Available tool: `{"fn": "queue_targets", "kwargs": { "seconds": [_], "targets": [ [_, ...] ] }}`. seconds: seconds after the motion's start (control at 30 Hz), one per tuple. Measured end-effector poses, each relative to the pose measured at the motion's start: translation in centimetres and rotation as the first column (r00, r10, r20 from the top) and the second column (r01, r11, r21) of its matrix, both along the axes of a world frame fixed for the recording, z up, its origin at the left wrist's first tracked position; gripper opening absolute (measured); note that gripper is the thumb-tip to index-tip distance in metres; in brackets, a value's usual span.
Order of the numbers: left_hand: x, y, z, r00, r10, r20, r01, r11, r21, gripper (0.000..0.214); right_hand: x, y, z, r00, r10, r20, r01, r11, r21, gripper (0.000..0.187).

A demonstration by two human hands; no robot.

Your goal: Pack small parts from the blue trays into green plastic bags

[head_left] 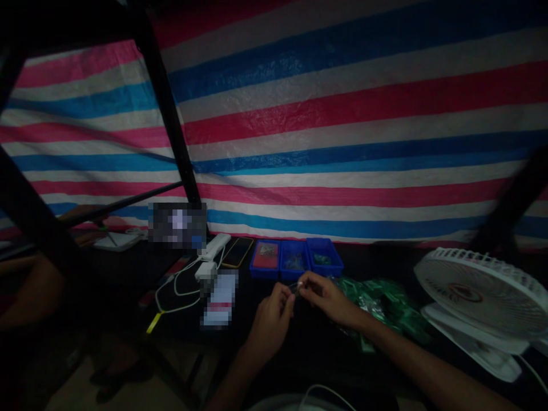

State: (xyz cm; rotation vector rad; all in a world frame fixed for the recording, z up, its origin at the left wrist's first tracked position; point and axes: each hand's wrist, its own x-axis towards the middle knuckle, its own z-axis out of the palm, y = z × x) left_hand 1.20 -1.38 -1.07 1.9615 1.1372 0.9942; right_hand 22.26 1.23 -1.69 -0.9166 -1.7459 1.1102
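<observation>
Over the dark table, my left hand [274,314] and my right hand [323,294] meet with fingers pinched. Between the fingertips is a tiny object, too small and dim to name; it looks partly clear or shiny. Just beyond my hands stand three blue bins in a row: a left bin [252,273] with a reddish bottom and small pale pieces, a middle bin [294,274] with small pieces, and a right bin [336,260] with a few greenish pieces. Beside my right forearm lies a heap of green and clear plastic packets [391,302].
A white fan [475,297] stands at the right. To the left lie a phone [238,252], a white power strip [216,246], a white adapter [206,271] with cables and a blurred-out pale rectangle [220,302]. A dark metal post [169,108] rises before a striped tarp [342,120]. Another person's arm [29,285] shows far left.
</observation>
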Motion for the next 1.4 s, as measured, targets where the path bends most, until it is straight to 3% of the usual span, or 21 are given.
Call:
{"fn": "queue_targets", "kwargs": {
  "seconds": [0.37, 1.0, 1.4],
  "targets": [
    [0.0, 0.08, -0.13, 1.0, 0.018, 0.009, -0.018, 1.0, 0.006, 0.018, 0.02, -0.24, 0.41, 0.999, 0.052, 0.0, -0.052, 0.998, -0.031, 0.032],
    [0.03, 0.13, -0.14, 0.999, 0.031, 0.032, -0.032, 0.999, 0.028, 0.019, -0.19, -0.01, 0.2, 0.999, 0.009, -0.041, -0.01, 1.0, -0.026, 0.035],
    [-0.04, 0.1, 0.05, 0.999, 0.024, 0.027, -0.025, 0.998, 0.058, 0.016, -0.06, 0.11, 0.6, 0.998, -0.011, 0.057, 0.009, 0.999, 0.031, 0.037]
  ]
}}
